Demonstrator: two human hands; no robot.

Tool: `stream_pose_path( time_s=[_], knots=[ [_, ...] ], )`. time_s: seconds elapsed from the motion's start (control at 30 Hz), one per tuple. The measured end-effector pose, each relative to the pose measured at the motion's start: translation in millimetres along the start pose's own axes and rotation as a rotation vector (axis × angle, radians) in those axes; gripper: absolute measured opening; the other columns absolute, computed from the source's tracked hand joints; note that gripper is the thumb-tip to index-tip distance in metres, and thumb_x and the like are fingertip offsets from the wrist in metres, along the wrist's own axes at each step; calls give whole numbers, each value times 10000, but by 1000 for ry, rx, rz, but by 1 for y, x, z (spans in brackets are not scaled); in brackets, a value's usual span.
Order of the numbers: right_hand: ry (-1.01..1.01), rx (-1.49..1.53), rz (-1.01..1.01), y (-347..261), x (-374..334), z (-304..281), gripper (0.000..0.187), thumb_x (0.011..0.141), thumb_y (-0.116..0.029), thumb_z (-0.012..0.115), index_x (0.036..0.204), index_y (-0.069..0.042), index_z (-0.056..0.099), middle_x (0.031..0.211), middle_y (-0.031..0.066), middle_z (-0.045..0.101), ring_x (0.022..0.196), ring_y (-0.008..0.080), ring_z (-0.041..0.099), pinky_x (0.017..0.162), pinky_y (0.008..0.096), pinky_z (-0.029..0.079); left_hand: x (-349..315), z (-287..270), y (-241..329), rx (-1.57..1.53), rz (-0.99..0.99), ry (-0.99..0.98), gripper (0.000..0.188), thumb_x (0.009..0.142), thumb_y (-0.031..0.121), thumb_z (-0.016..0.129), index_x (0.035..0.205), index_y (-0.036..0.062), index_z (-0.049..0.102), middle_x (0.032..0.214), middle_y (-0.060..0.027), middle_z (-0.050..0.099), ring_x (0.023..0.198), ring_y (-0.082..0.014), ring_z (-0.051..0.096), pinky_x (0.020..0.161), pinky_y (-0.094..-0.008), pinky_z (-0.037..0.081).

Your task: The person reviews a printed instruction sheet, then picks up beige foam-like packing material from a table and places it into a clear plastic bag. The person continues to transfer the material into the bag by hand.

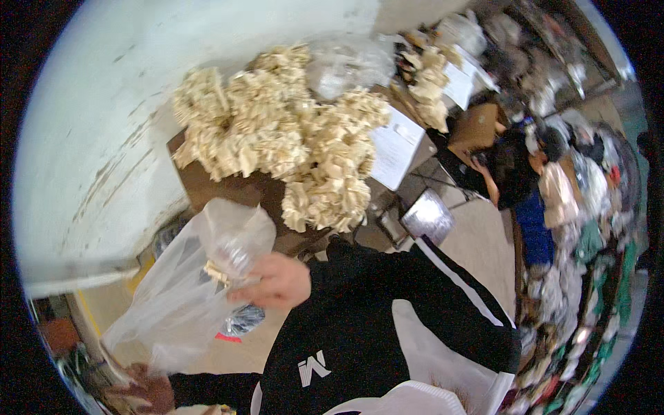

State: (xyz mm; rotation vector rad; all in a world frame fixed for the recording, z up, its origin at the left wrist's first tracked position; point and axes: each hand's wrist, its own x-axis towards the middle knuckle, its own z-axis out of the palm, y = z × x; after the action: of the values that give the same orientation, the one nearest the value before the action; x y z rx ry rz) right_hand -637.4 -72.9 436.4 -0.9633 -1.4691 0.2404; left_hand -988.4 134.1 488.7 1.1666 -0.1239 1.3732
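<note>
A clear plastic bag (166, 297) stretches between my two hands at the left. Closed fingers of my right hand (277, 280) grip its upper part, where the plastic bunches up; the hand is slightly blurred. A small cream-coloured piece (215, 274) shows against the bag beside those fingertips, but whether it is inside cannot be made out. Down at the lower left, my left hand (144, 391) is closed on the bag's other end, its fingers dim and smeared. Just beyond the bag, bunched cream cloth-like pieces (270, 124) are heaped on a brown table (200, 183).
A white written sheet (398, 149) lies right of the heap, with crumpled clear plastic (351, 66) behind it. A shiny-topped stool (429, 216) stands on the floor. Another person's arm (486, 181) reaches near a cardboard box (474, 128). Piled bagged goods line the right; a pale wall rises left.
</note>
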Motion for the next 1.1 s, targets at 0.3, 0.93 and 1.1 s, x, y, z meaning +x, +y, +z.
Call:
stream_pose_path(
  time_s=[0.3,0.93,1.1],
  knots=[
    [90,87,-212,-43,-65,6,290,805,-135,584,1084,-203,620,919,125,565,745,338,535,613,425,423,-48,46,-103,754,-426,249,745,836,469,471,1431,207,107,1352,-225,304,1106,-328,408,920,-442,341],
    [-33,460,206,-216,-260,-132,197,761,-293,689,859,-138,618,723,34,523,650,254,526,547,341,403,-173,285,-77,712,-651,-24,698,838,419,477,1411,145,187,1270,-284,367,1001,-285,511,807,-369,466],
    [63,316,-60,-243,-363,-137,327,678,-340,708,665,-91,495,662,26,495,592,204,478,532,331,370,-131,364,-54,497,-674,-244,686,839,406,478,1406,129,208,1248,-299,383,974,-273,538,777,-350,499]
  ],
)
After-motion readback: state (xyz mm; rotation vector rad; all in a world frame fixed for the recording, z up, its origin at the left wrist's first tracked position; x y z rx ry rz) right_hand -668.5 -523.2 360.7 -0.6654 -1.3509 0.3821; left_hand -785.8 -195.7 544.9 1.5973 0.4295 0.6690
